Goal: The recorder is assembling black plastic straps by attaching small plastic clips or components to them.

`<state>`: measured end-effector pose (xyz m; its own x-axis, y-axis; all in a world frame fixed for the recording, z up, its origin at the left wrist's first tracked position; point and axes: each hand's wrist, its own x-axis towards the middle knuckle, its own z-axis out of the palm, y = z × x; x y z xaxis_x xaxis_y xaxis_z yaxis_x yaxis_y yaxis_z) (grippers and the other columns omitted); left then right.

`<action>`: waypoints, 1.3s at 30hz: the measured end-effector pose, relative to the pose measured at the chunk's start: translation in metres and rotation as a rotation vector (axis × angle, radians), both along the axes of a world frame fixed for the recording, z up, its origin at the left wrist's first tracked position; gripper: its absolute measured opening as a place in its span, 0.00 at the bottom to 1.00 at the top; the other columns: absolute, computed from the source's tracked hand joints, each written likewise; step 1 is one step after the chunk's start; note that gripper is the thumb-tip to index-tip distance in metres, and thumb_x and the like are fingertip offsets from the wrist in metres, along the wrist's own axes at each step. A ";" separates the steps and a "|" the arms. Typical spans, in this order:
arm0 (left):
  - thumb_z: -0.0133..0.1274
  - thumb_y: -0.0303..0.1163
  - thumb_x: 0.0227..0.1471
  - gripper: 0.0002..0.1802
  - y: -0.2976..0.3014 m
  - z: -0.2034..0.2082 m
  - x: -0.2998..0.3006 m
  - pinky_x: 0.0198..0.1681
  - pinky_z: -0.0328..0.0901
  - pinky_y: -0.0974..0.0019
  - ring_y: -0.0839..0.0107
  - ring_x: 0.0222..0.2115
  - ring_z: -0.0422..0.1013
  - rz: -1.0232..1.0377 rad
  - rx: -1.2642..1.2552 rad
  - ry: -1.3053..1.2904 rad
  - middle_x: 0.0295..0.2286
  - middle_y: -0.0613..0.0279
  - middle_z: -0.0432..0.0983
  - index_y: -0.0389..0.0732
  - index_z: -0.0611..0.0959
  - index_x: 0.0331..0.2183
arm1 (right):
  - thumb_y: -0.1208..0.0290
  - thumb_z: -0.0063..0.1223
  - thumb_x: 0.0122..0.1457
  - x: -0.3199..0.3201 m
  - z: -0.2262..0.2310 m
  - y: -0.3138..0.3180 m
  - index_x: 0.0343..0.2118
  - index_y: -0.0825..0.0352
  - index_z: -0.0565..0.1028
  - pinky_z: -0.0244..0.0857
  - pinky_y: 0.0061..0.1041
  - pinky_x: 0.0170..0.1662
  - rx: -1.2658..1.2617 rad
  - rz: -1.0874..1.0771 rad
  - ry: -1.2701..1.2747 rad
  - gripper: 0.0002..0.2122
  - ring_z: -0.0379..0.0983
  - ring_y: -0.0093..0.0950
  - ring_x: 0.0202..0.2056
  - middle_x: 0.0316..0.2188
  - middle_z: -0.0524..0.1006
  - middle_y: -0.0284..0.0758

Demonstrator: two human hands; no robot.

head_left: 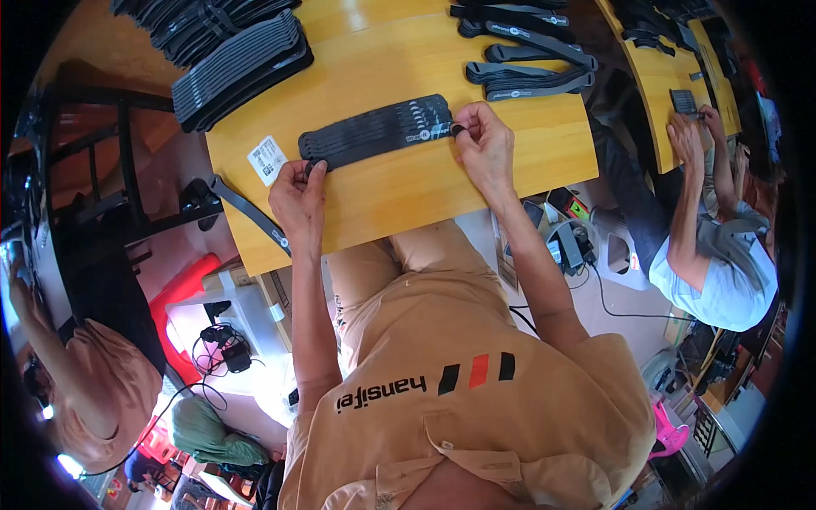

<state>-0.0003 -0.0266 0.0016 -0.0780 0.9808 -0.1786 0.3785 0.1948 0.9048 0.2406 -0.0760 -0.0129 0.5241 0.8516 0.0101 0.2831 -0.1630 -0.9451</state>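
A fanned row of dark grey straps (pixel 378 130) lies flat across the middle of the yellow wooden bench (pixel 408 187), overlapped like shingles, long axis running left to right and tilted slightly up toward the right. The left hand (pixel 299 197) rests at the row's left end, fingers curled down, fingertips touching the end of the outermost strap near the bench's front edge. The right hand (pixel 484 146) is at the right end, thumb and forefinger pinched closed on the tip of the last strap (the small rounded end shows just between the fingertips).

Just left of the row: a small white label (pixel 268 159) with printed code, flat on the bench. A single dark strap (pixel 251 212) hangs over the bench's left edge, below the label.

Upper left of bench: a large bundled stack of straps (pixel 242 68). Upper right: several loose grey straps (pixel 527 68) laid in parallel.

Far right, a second bench (pixel 659 81) holds more dark pieces; another person's hands (pixel 693 132) work at its edge (that person wears a light blue shirt). A third person sits at lower left, partly out of frame.
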 end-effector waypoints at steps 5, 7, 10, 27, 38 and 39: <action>0.58 0.29 0.45 0.11 0.000 0.002 -0.002 0.16 0.55 0.77 0.82 0.13 0.60 -0.002 -0.009 0.032 0.15 0.67 0.67 0.31 0.76 0.26 | 0.86 0.45 0.42 -0.003 0.004 0.001 0.26 0.71 0.70 0.62 0.19 0.24 0.001 0.000 0.012 0.07 0.66 0.20 0.19 0.17 0.70 0.33; 0.58 0.29 0.46 0.11 0.002 0.000 -0.003 0.16 0.57 0.77 0.81 0.14 0.62 -0.011 0.035 0.079 0.16 0.66 0.69 0.31 0.76 0.27 | 0.86 0.46 0.42 -0.002 0.002 0.002 0.26 0.70 0.70 0.62 0.19 0.25 0.000 -0.011 0.005 0.07 0.66 0.20 0.19 0.16 0.70 0.32; 0.57 0.29 0.46 0.11 0.002 0.000 -0.003 0.17 0.59 0.76 0.80 0.15 0.63 0.008 -0.030 -0.009 0.17 0.64 0.70 0.31 0.77 0.28 | 0.86 0.47 0.42 -0.001 -0.001 0.000 0.26 0.69 0.70 0.62 0.19 0.25 -0.005 -0.018 -0.022 0.07 0.66 0.20 0.19 0.16 0.70 0.32; 0.56 0.26 0.46 0.07 -0.002 0.004 0.005 0.21 0.60 0.71 0.75 0.16 0.62 0.021 0.100 0.210 0.16 0.62 0.69 0.33 0.75 0.27 | 0.86 0.47 0.43 -0.003 0.002 0.001 0.26 0.71 0.70 0.61 0.18 0.23 0.027 -0.005 0.011 0.06 0.65 0.19 0.18 0.17 0.70 0.31; 0.57 0.25 0.45 0.08 -0.001 0.003 0.006 0.21 0.60 0.70 0.74 0.15 0.63 0.017 0.088 0.219 0.16 0.61 0.69 0.34 0.74 0.27 | 0.86 0.48 0.41 -0.004 0.001 0.002 0.25 0.71 0.70 0.62 0.20 0.23 0.032 0.002 -0.073 0.06 0.66 0.22 0.18 0.16 0.69 0.34; 0.57 0.25 0.44 0.09 0.000 0.003 0.006 0.21 0.60 0.70 0.73 0.16 0.63 0.026 0.084 0.189 0.16 0.61 0.69 0.35 0.73 0.27 | 0.86 0.48 0.41 -0.003 0.001 0.001 0.25 0.71 0.70 0.62 0.20 0.23 0.033 0.002 -0.074 0.06 0.66 0.22 0.18 0.16 0.69 0.34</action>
<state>0.0055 -0.0268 0.0049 -0.1276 0.9889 -0.0757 0.5389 0.1332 0.8318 0.2373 -0.0746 -0.0115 0.5193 0.8511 0.0770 0.3523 -0.1311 -0.9267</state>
